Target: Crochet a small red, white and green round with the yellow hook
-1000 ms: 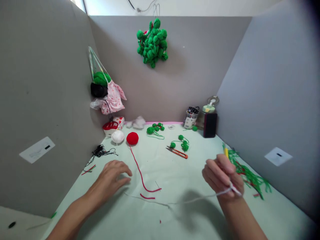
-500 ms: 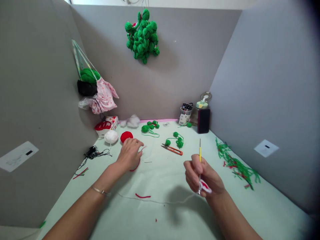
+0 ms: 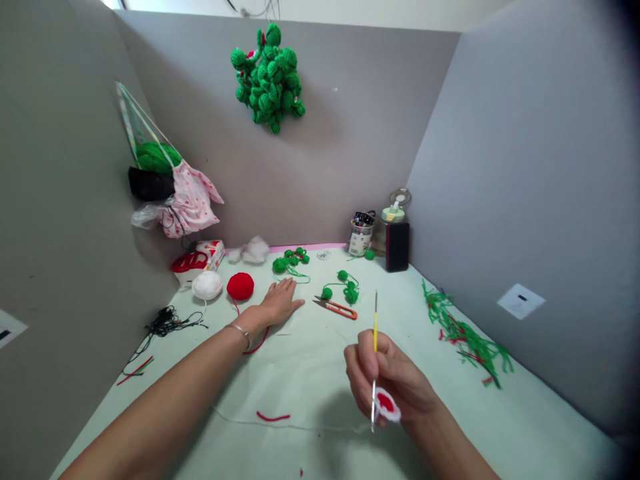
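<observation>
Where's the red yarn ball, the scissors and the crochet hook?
red yarn ball (image 3: 241, 285), head view, middle of the ball
scissors (image 3: 343, 309), head view, orange handle
crochet hook (image 3: 375, 325), head view, yellow shaft

left hand (image 3: 280, 303): bare, no glove | left forearm: bare, no sleeve, thin silver bangle (image 3: 241, 331) at wrist | right hand (image 3: 395, 383): bare, no ring or sleeve

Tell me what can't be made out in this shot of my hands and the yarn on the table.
Head view, the only one:
- Left hand: palm down over the red yarn strand, so whether the fingers pinch it is hidden.
- Right hand: fingers cover the middle of the crochet hook; its hooked tip is too small to see.
- Red and white crochet piece: partly behind the thumb, stitches too small.
- Jar: contents too small to name.
</observation>
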A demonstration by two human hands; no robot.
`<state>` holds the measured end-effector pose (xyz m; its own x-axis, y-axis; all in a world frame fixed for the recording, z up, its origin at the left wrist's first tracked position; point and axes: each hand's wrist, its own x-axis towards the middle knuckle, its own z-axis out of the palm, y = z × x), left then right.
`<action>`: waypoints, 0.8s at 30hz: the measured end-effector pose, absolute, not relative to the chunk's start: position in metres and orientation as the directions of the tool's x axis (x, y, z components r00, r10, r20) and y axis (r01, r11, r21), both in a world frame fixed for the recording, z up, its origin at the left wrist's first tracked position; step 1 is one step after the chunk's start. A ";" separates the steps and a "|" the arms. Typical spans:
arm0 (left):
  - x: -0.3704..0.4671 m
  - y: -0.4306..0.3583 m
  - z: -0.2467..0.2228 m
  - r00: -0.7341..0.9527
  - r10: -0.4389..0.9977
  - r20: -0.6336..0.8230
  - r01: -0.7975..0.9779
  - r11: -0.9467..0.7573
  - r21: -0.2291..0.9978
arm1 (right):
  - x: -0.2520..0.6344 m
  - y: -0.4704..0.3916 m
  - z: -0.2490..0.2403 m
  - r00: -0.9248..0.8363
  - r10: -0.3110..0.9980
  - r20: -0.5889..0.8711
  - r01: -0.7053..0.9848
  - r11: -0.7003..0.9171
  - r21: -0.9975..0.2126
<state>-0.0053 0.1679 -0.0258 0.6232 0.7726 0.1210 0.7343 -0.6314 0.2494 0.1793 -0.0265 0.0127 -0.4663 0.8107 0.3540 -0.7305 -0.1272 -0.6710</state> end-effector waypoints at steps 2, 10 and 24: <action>-0.013 0.143 -0.030 0.673 0.736 0.066 0.704 -0.666 0.247 | 0.178 -0.030 0.015 -0.466 0.811 0.353 -0.734 -0.131 -0.666; -0.072 0.053 0.002 0.765 0.630 -0.133 0.639 -0.717 0.279 | 0.172 -0.041 0.028 -0.425 0.843 0.330 -0.732 -0.105 -0.673; -0.069 0.181 0.035 0.537 0.823 0.185 0.807 -0.565 0.171 | 0.175 -0.030 0.021 -0.426 0.868 0.254 -0.662 -0.107 -0.742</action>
